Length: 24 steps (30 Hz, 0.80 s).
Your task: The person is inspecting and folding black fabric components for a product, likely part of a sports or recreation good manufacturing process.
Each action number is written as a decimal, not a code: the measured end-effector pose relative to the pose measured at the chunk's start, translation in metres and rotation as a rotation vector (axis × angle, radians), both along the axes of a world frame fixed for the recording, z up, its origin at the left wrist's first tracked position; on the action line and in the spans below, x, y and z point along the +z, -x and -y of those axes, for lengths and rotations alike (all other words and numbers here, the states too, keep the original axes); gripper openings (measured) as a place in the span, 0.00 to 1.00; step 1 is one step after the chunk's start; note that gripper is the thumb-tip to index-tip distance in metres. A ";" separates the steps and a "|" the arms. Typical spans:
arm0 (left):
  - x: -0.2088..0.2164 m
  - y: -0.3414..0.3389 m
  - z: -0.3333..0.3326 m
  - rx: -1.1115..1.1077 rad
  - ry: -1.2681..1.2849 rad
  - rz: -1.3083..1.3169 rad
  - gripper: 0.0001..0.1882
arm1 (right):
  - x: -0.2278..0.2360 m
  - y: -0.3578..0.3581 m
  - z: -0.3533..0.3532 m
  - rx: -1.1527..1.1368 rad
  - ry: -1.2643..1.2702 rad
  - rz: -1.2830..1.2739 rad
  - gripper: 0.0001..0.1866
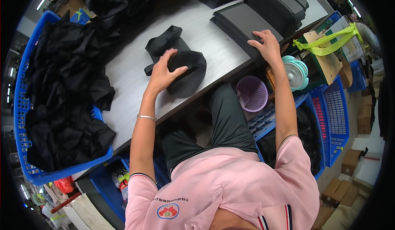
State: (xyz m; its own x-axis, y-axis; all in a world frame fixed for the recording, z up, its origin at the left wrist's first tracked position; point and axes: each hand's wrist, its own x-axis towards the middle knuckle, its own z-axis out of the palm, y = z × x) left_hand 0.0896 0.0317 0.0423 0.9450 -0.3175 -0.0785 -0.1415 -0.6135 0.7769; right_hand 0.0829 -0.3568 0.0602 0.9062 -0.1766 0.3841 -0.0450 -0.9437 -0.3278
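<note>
A black piece of fabric (187, 84) with rounded, folded ends lies on the pale table (135, 79) in front of me. My left hand (163, 72) rests over it, thumb spread from the fingers, and I cannot see it grip the cloth. Farther right, a stack of flat dark grey sheets (242, 20) sits near the table's edge. At the near edge of that stack is my right hand (266, 48), its thumb and fingers apart. Whether its fingertips touch the top sheet, I cannot tell.
A blue basket (21, 106) heaped with black fabric (68, 90) stands at the left. More black cloth (119, 1) lies across the far side. A teal fan (295, 73), a purple basket (252, 94) and blue crates (335, 119) stand right of my legs.
</note>
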 end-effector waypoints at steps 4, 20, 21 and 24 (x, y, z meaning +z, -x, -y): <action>0.013 0.042 0.014 0.085 0.174 0.432 0.37 | 0.003 -0.011 0.027 0.088 -0.294 -0.156 0.22; -0.054 0.174 0.065 -0.047 1.371 -0.710 0.55 | 0.009 0.219 -0.185 0.603 -0.483 0.147 0.07; -0.054 0.180 0.064 -0.126 1.401 -0.692 0.55 | 0.009 0.229 -0.186 0.602 -0.485 0.139 0.07; -0.048 0.198 0.059 -0.171 1.531 -0.559 0.51 | 0.008 0.248 -0.183 0.588 -0.757 -0.088 0.08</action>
State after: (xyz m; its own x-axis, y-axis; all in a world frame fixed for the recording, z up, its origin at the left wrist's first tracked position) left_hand -0.1087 -0.0270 -0.0058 0.8564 -0.5085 0.0893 0.3683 0.7229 0.5846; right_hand -0.1653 -0.1737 0.0681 0.9492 0.1417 0.2809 0.3138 -0.3630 -0.8774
